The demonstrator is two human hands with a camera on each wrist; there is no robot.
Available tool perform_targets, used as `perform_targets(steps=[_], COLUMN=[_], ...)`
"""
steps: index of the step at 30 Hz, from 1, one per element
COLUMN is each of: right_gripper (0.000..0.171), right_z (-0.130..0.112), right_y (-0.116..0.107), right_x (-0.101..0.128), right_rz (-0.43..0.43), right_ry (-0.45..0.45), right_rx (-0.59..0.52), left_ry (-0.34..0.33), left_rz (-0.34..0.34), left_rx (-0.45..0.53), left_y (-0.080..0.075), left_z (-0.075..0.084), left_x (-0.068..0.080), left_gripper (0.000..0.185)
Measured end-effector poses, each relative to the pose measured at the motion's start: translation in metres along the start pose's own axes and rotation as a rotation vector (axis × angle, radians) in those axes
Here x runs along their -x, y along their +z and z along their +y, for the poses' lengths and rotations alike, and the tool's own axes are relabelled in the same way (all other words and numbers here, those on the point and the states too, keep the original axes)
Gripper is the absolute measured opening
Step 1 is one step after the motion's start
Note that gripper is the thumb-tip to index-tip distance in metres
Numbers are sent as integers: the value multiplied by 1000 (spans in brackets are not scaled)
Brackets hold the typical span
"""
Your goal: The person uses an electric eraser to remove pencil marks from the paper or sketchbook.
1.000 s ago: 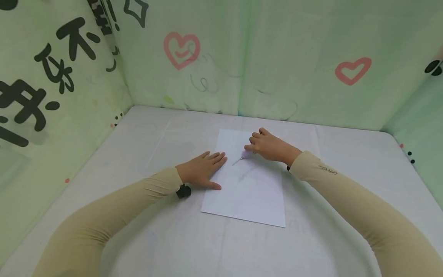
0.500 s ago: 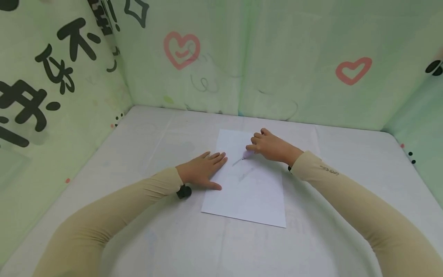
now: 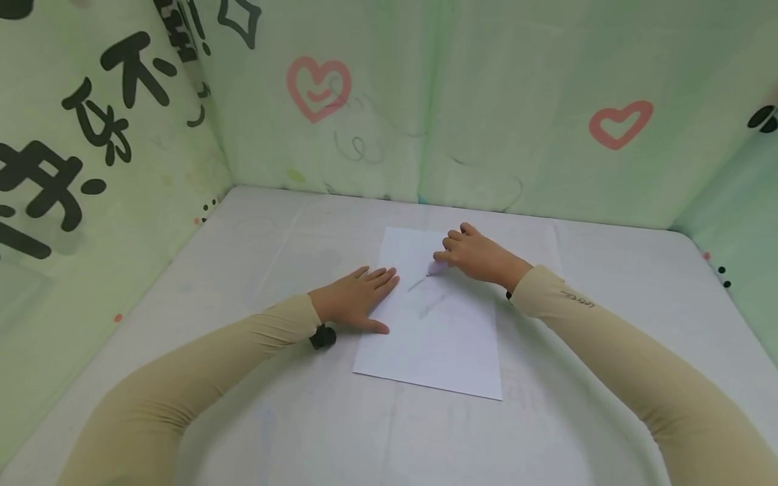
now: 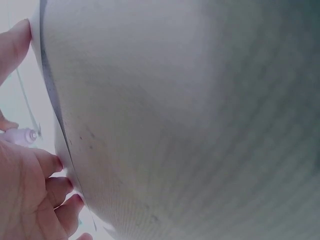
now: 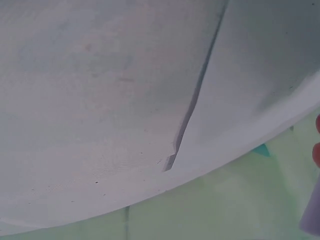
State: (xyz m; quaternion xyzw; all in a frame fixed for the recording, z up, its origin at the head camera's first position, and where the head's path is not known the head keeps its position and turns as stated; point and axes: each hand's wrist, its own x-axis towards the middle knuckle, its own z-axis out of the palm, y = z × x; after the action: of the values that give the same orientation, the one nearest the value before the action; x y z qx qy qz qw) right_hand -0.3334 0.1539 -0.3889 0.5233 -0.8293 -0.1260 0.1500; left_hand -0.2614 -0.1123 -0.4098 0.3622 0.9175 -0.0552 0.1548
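A sheet of white paper (image 3: pixel 425 351) lies on the white-covered table. My left hand (image 3: pixel 355 299) rests on its left edge with the fingers spread and the thumb apart. My right hand (image 3: pixel 477 256) grips a light purple pen (image 3: pixel 436 268), tip down at the paper. A short grey line (image 3: pixel 416 285) runs to the lower left of the tip, and a fainter grey streak shows below it. In the left wrist view the pen's pale front end (image 4: pixel 22 136) shows beyond my left fingers. Part of its purple barrel (image 5: pixel 312 212) reaches into the right wrist view.
The white table (image 3: pixel 292 418) spreads around the paper on all sides. Green curtains with pink hearts (image 3: pixel 516 101) hang behind it, and a curtain with black lettering (image 3: pixel 42 182) stands to the left. A small black device (image 3: pixel 323 337) sits under my left wrist.
My right hand has shifted slightly right and away from me, the pen tip moving with it. The grey line now reaches a little farther. My left hand stays in place.
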Motion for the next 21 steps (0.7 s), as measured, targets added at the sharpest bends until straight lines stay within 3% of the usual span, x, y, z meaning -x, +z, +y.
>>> perform_targets(steps=[9,21], right_gripper=[19,22], right_z=[2,-1], right_y=[1,1], right_x=[3,-2], right_rz=[21,39], right_ry=[32,-26], right_rx=[-9,-13], left_ry=[7,-5], left_rz=[-4,-13], left_rx=[-3,-7], left_y=[0,-1], left_z=[0,0], left_x=[-1,0], left_gripper=[97,98])
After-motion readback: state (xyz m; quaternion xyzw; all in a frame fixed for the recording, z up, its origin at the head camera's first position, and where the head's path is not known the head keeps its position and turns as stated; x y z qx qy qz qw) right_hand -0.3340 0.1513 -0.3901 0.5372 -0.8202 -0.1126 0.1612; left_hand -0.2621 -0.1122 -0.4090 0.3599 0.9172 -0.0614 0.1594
